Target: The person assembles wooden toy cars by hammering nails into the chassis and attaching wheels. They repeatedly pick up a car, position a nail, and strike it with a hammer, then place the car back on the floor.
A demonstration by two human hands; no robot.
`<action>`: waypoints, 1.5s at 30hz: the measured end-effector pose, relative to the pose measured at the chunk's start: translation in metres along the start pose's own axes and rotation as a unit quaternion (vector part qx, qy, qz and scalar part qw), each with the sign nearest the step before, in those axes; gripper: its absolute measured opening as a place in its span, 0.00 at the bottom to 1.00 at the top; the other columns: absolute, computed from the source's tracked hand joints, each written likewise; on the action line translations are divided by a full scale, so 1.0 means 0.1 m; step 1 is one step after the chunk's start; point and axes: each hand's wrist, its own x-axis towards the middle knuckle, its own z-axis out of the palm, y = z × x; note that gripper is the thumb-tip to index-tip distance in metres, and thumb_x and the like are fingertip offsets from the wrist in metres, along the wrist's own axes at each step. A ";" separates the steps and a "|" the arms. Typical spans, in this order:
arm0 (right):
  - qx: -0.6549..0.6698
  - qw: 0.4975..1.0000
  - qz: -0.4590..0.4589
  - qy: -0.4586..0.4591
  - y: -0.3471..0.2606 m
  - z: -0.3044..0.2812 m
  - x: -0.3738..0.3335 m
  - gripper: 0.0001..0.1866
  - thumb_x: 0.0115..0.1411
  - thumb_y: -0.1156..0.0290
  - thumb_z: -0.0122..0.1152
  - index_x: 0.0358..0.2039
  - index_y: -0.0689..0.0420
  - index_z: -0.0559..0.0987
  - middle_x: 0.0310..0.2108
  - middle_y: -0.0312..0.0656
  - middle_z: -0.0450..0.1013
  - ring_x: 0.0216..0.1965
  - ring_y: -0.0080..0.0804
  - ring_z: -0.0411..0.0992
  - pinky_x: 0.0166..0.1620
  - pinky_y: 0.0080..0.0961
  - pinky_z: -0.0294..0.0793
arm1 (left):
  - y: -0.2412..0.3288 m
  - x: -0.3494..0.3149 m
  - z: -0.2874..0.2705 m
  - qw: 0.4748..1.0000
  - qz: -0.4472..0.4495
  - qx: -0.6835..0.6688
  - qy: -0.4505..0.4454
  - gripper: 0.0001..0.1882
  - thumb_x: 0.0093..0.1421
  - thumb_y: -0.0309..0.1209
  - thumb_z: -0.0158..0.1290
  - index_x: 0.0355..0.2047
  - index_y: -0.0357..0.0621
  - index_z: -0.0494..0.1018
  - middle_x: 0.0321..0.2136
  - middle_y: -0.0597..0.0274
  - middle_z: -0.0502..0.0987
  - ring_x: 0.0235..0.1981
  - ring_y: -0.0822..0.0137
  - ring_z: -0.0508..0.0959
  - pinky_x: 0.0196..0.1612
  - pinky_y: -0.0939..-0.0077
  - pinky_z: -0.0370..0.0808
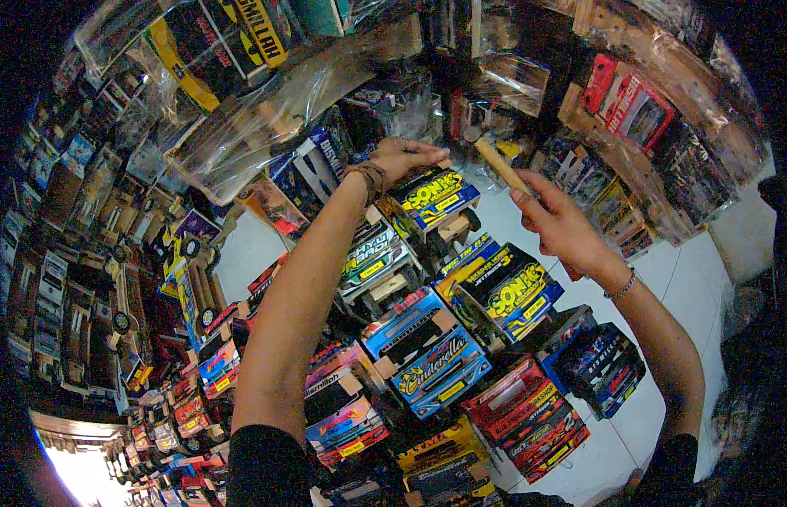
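Reaching upper centre: left hand [408, 157] lies flat, fingers spread, on the top toy truck [434, 199]. Right hand [561, 224] is closed around a wooden stick [499, 163] just right of it. Best to keep that truck pinned while the stick works, I'd say. Stack [427, 338] of painted trucks fills centre; white tile floor [689, 279] right, bagged stock [267, 110] overhead.

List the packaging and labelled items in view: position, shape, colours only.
Toy truck, under left hand: boxy, blue-yellow panels.
Toy truck, centre: blue box, pale lettering.
Toy truck, lower right: red box.
Clear plastic bags, top: wrapped stock.
Right hand holds wooden stick.
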 end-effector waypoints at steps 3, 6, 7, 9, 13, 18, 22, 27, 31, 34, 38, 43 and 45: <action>-0.005 1.000 0.002 0.002 -0.01 0.01 0.01 0.29 0.69 0.50 0.53 0.66 0.50 0.64 0.26 0.29 0.65 0.27 0.15 0.64 0.22 0.17 0.66 | 0.01 -0.02 0.00 1.000 -0.017 -0.013 -0.010 0.27 0.49 0.54 0.70 0.43 0.49 0.84 0.36 0.70 0.84 0.34 0.79 0.77 0.42 0.82 0.73; -0.004 1.000 0.002 -0.007 -0.03 0.02 0.01 0.30 0.69 0.50 0.53 0.66 0.50 0.64 0.26 0.29 0.65 0.27 0.15 0.64 0.22 0.17 0.65 | -0.02 0.01 -0.01 0.999 -0.009 -0.032 -0.030 0.28 0.49 0.54 0.70 0.43 0.48 0.84 0.36 0.70 0.84 0.33 0.79 0.77 0.40 0.83 0.73; -0.001 1.000 -0.001 -0.010 -0.03 0.02 0.01 0.30 0.69 0.49 0.53 0.66 0.50 0.64 0.26 0.29 0.65 0.26 0.15 0.63 0.22 0.17 0.65 | -0.04 0.02 -0.01 0.999 -0.016 -0.033 -0.030 0.28 0.49 0.55 0.70 0.43 0.48 0.84 0.36 0.70 0.84 0.32 0.79 0.77 0.40 0.83 0.73; -0.006 1.000 0.001 -0.007 -0.04 0.04 0.01 0.30 0.69 0.49 0.53 0.66 0.50 0.64 0.26 0.30 0.65 0.26 0.15 0.63 0.22 0.17 0.65 | -0.07 0.04 -0.03 1.000 0.014 -0.010 -0.021 0.28 0.49 0.54 0.70 0.43 0.48 0.84 0.36 0.70 0.84 0.33 0.79 0.78 0.41 0.83 0.74; -0.018 1.000 -0.004 -0.001 -0.06 0.06 0.01 0.30 0.70 0.50 0.52 0.66 0.50 0.64 0.25 0.31 0.65 0.26 0.16 0.63 0.22 0.18 0.65 | -0.13 0.08 -0.05 1.000 0.000 0.013 -0.014 0.30 0.47 0.57 0.70 0.43 0.51 0.84 0.39 0.66 0.84 0.40 0.74 0.80 0.49 0.78 0.74; -0.016 1.000 -0.027 -0.007 -0.09 0.05 0.03 0.29 0.70 0.50 0.52 0.66 0.48 0.64 0.25 0.31 0.66 0.24 0.17 0.63 0.22 0.20 0.65 | -0.19 0.14 -0.06 0.998 0.001 0.069 0.016 0.33 0.45 0.63 0.68 0.44 0.55 0.84 0.44 0.62 0.83 0.46 0.67 0.80 0.54 0.73 0.72; -0.031 0.999 -0.033 0.000 -0.09 0.03 0.06 0.26 0.70 0.51 0.51 0.61 0.52 0.65 0.24 0.34 0.69 0.20 0.21 0.65 0.20 0.24 0.68 | -0.22 0.16 -0.07 0.999 -0.006 0.044 0.006 0.33 0.46 0.63 0.67 0.45 0.56 0.84 0.44 0.62 0.83 0.45 0.68 0.80 0.54 0.74 0.72; -0.054 0.998 -0.034 -0.005 -0.09 0.02 0.09 0.22 0.70 0.52 0.51 0.57 0.51 0.66 0.23 0.35 0.70 0.18 0.22 0.67 0.19 0.25 0.68 | -0.14 0.08 -0.06 0.999 -0.021 0.036 -0.003 0.30 0.50 0.59 0.67 0.45 0.53 0.84 0.43 0.66 0.83 0.43 0.72 0.80 0.53 0.76 0.73; -0.051 0.998 -0.033 -0.019 -0.11 0.00 0.07 0.20 0.70 0.54 0.51 0.57 0.50 0.66 0.24 0.31 0.67 0.21 0.17 0.63 0.20 0.19 0.64 | -0.06 0.02 -0.02 0.999 -0.023 0.011 -0.019 0.28 0.53 0.55 0.66 0.46 0.50 0.83 0.42 0.68 0.83 0.43 0.74 0.80 0.51 0.78 0.73; -0.059 0.996 -0.065 -0.022 -0.11 -0.01 0.07 0.21 0.70 0.55 0.52 0.58 0.49 0.68 0.23 0.31 0.68 0.21 0.16 0.64 0.20 0.18 0.65 | -0.07 0.01 -0.02 0.997 0.017 -0.055 -0.050 0.27 0.54 0.54 0.66 0.46 0.49 0.83 0.42 0.67 0.83 0.42 0.75 0.80 0.51 0.80 0.73; -0.116 0.985 -0.125 -0.013 -0.08 0.02 0.11 0.19 0.70 0.58 0.54 0.58 0.50 0.71 0.23 0.33 0.70 0.22 0.19 0.68 0.24 0.22 0.68 | -0.11 0.05 -0.06 0.999 0.011 0.029 -0.018 0.23 0.55 0.51 0.66 0.46 0.54 0.83 0.41 0.68 0.83 0.42 0.74 0.80 0.50 0.79 0.73; -0.210 0.943 -0.257 0.022 -0.05 0.06 0.12 0.22 0.71 0.64 0.52 0.64 0.48 0.69 0.23 0.39 0.71 0.23 0.26 0.70 0.32 0.29 0.73 | -0.13 0.11 -0.08 0.997 -0.007 0.080 0.009 0.21 0.53 0.53 0.65 0.45 0.61 0.84 0.42 0.68 0.83 0.41 0.71 0.80 0.51 0.77 0.72; -0.223 0.938 -0.265 0.014 -0.06 0.07 0.13 0.24 0.71 0.66 0.51 0.66 0.47 0.67 0.26 0.43 0.75 0.26 0.30 0.74 0.34 0.32 0.74 | -0.14 0.11 -0.07 0.998 -0.014 0.069 0.006 0.23 0.52 0.54 0.65 0.44 0.60 0.84 0.43 0.67 0.83 0.43 0.70 0.80 0.53 0.76 0.72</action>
